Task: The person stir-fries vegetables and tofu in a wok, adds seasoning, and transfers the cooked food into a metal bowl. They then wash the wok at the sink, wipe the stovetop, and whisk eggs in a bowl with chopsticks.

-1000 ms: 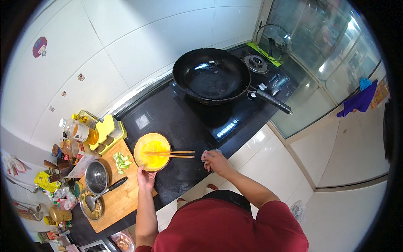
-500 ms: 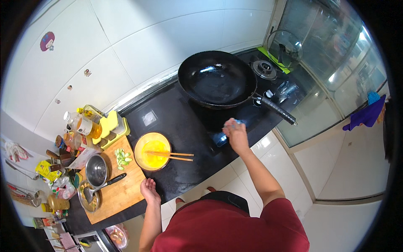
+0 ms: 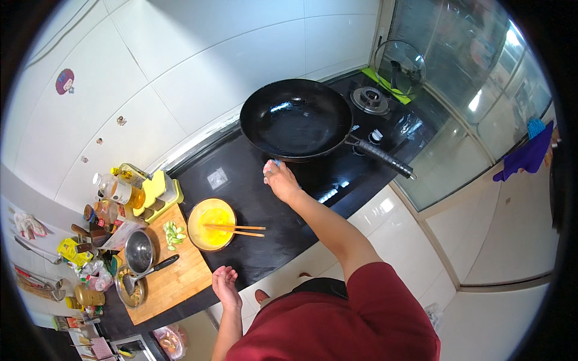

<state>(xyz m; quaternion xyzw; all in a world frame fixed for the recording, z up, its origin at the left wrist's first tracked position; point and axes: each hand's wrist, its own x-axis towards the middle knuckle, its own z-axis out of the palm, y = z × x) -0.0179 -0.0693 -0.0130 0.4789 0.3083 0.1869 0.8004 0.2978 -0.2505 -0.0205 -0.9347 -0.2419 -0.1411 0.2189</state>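
My right hand (image 3: 280,182) presses down on the black counter, just in front of the wok (image 3: 295,120). Its fingers are closed on a small light-blue cloth (image 3: 277,162), of which only a bit shows. By the front edge of the counter, my left hand (image 3: 226,287) hovers with loosely curled fingers and nothing in it. Beyond the left hand stands a yellow bowl (image 3: 191,224) of beaten egg, with a pair of chopsticks (image 3: 247,231) laid across its rim. The wok rests at the stove, its dark handle (image 3: 388,158) pointing right toward me.
On the left, a wooden cutting board (image 3: 180,280) bears chopped green pieces (image 3: 173,233), a metal bowl (image 3: 139,251) and a spatula (image 3: 158,265). Bottles (image 3: 123,192) and a yellow seasoning box (image 3: 159,194) crowd behind. A bare burner (image 3: 369,100) and glass lid (image 3: 400,67) are at far right.
My right hand has swept left across the counter with the cloth, from right of the wok's front to below its left part. My left hand has shifted slightly, its fingers more curled.
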